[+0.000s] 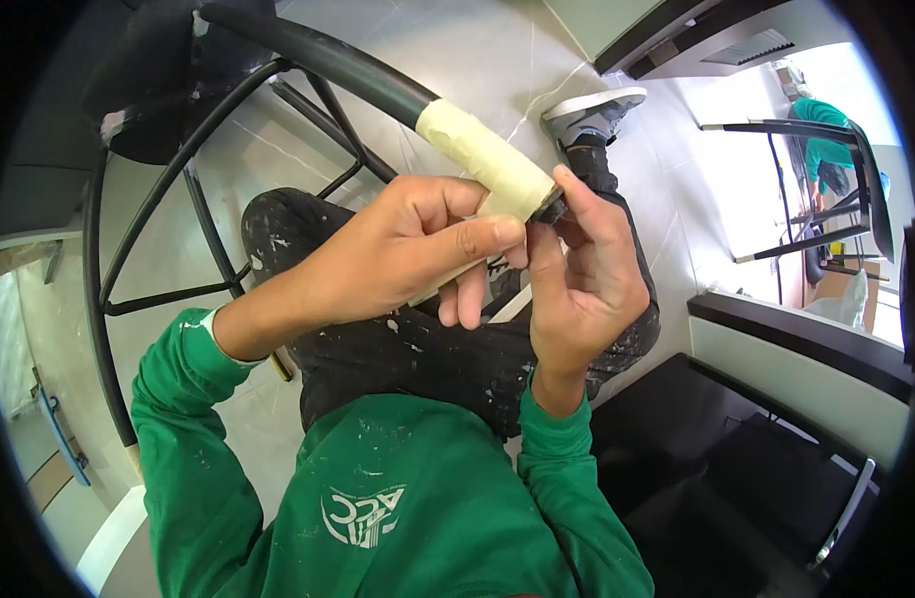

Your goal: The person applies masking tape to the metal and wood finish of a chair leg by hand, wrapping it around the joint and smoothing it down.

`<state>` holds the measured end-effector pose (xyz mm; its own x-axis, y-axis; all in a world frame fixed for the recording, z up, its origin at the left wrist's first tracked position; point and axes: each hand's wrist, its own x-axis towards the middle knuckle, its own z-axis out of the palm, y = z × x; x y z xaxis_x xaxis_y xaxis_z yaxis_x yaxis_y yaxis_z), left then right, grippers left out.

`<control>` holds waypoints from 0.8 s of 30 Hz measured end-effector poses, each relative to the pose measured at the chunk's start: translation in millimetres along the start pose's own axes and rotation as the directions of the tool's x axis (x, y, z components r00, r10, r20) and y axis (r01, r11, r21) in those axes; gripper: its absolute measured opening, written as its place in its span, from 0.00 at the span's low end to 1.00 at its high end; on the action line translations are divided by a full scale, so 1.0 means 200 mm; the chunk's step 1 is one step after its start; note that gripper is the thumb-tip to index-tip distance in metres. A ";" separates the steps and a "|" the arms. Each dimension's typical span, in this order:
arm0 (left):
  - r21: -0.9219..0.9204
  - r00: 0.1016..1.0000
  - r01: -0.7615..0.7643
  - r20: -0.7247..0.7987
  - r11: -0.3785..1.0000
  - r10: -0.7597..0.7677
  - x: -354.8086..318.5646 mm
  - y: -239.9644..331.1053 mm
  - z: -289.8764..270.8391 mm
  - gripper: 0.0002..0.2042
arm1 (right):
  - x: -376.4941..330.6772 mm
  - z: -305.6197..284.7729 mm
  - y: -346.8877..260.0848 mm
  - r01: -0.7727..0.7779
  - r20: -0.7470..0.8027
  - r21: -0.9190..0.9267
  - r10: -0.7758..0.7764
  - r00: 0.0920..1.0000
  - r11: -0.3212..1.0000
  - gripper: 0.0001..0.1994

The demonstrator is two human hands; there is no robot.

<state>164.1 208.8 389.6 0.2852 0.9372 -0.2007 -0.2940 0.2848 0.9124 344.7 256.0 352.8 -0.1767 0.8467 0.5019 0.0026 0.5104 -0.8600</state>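
Observation:
A black stool leg (338, 68) slants down toward me from the upper left. Pale yellow masking tape (482, 154) wraps the part near its end. My left hand (408, 239) is closed, with the thumb pressing a flap of the tape just beneath the leg's end. At the dark tip of the leg (551, 209), my right hand (592, 284) is closed, thumb below and index finger alongside. My fingers partly cover the tip and the loose tape. A pale narrow strip (512, 305) shows between my hands; what it belongs to is unclear.
The stool's curved black frame (144, 234) stands at the left. My shoe (592, 112) rests on the tiled floor (667, 189). A glossy black surface (697, 468) lies at lower right. Farther right, another person (826, 149) in green is beside a black stool (861, 189).

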 end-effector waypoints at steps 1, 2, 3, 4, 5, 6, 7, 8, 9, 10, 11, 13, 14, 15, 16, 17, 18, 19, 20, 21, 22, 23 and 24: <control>0.008 1.000 -0.004 0.000 1.000 0.004 0.00 -0.01 0.00 0.17 | -0.01 -0.01 0.00 -0.031 0.018 0.041 0.031 0.999 0.999 0.20; 0.015 1.000 -0.008 0.000 1.000 0.008 0.01 -0.01 -0.01 0.17 | -0.02 -0.01 -0.01 -0.071 0.032 0.082 0.068 0.997 0.994 0.19; 0.028 1.000 -0.024 0.002 0.999 0.024 0.01 -0.02 -0.01 0.17 | -0.03 -0.02 0.00 -0.110 0.047 0.123 0.105 0.993 0.986 0.18; 0.053 0.999 -0.035 0.016 0.998 0.034 0.02 -0.03 -0.02 0.18 | -0.04 -0.03 0.00 -0.112 0.078 0.146 0.101 0.992 0.983 0.17; 0.043 0.999 -0.039 0.009 0.998 0.038 0.02 -0.03 -0.02 0.18 | -0.06 -0.03 0.02 -0.137 0.099 0.170 0.121 0.988 0.976 0.17; 0.028 0.999 -0.052 -0.010 0.998 0.052 0.03 -0.04 -0.02 0.18 | -0.07 -0.03 0.04 -0.162 0.120 0.192 0.140 0.983 0.968 0.17; 0.028 0.999 -0.049 -0.017 0.998 0.050 0.03 -0.05 -0.01 0.18 | -0.08 -0.03 0.06 -0.189 0.140 0.214 0.161 0.977 0.958 0.17; 0.001 0.999 -0.036 0.022 0.999 0.036 0.03 -0.05 -0.03 0.17 | -0.09 -0.04 0.09 -0.239 0.204 0.229 0.194 0.960 0.944 0.16; 0.039 0.998 -0.053 0.021 0.998 0.052 0.04 -0.06 -0.03 0.17 | -0.10 -0.04 0.11 -0.322 0.241 0.266 0.261 0.935 0.908 0.16; 0.075 0.998 -0.066 0.020 0.995 0.065 0.04 -0.06 -0.03 0.18 | -0.12 -0.04 0.13 -0.406 0.280 0.302 0.327 0.903 0.863 0.17; 0.120 0.996 -0.087 0.016 0.989 0.086 0.05 -0.06 -0.03 0.19 | -0.14 -0.04 0.14 -0.472 0.326 0.373 0.363 0.873 0.799 0.17; 0.115 0.997 -0.071 0.005 0.991 0.071 0.05 -0.08 -0.03 0.19 | -0.16 -0.03 0.17 -0.475 0.284 0.419 0.385 0.878 0.774 0.18; 0.108 0.997 -0.073 0.000 0.992 0.073 0.05 -0.09 -0.03 0.19 | -0.17 -0.02 0.18 -0.457 0.269 0.429 0.372 0.888 0.779 0.18; 0.109 0.997 -0.077 -0.003 0.991 0.078 0.05 -0.10 -0.03 0.19 | -0.18 -0.01 0.19 -0.440 0.252 0.438 0.362 0.897 0.784 0.18; 0.072 0.994 -0.107 0.006 0.992 0.107 0.06 -0.11 -0.02 0.19 | -0.18 -0.02 0.20 -0.414 0.234 0.387 0.346 0.908 0.824 0.17; 0.046 0.995 -0.093 -0.022 0.995 0.094 0.06 -0.12 -0.01 0.19 | -0.18 -0.02 0.21 -0.394 0.225 0.384 0.329 0.917 0.835 0.16; 0.024 0.993 -0.110 -0.031 0.994 0.110 0.07 -0.14 0.00 0.19 | -0.19 -0.02 0.21 -0.373 0.214 0.379 0.312 0.926 0.847 0.16; 0.009 0.989 -0.146 -0.035 0.989 0.147 0.07 -0.15 0.01 0.19 | -0.18 -0.02 0.22 -0.350 0.205 0.407 0.289 0.935 0.844 0.15; -0.025 0.984 -0.177 -0.023 0.984 0.177 0.08 -0.17 0.01 0.19 | -0.19 -0.01 0.23 -0.335 0.174 0.370 0.290 0.941 0.866 0.16; -0.028 0.982 -0.188 -0.036 0.982 0.187 0.09 -0.19 0.02 0.19 | -0.18 -0.02 0.24 -0.316 0.157 0.341 0.278 0.948 0.885 0.15; -0.027 0.975 -0.218 -0.045 0.976 0.217 0.09 -0.21 0.02 0.19 | -0.18 -0.02 0.25 -0.304 0.151 0.325 0.269 0.951 0.895 0.15; -0.023 0.964 -0.264 -0.041 0.964 0.263 0.10 -0.23 0.03 0.19 | -0.18 -0.01 0.25 -0.293 0.144 0.309 0.261 0.955 0.905 0.14; -0.035 0.964 -0.266 -0.015 0.963 0.265 0.09 -0.24 0.02 0.20 | -0.18 -0.01 0.25 -0.289 0.140 0.318 0.256 0.956 0.903 0.13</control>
<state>186.9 212.0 344.0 0.1836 0.9820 0.0434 -0.3912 0.0325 0.9197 353.1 251.0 290.8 -0.3059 0.9196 0.2467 -0.2599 0.1686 -0.9508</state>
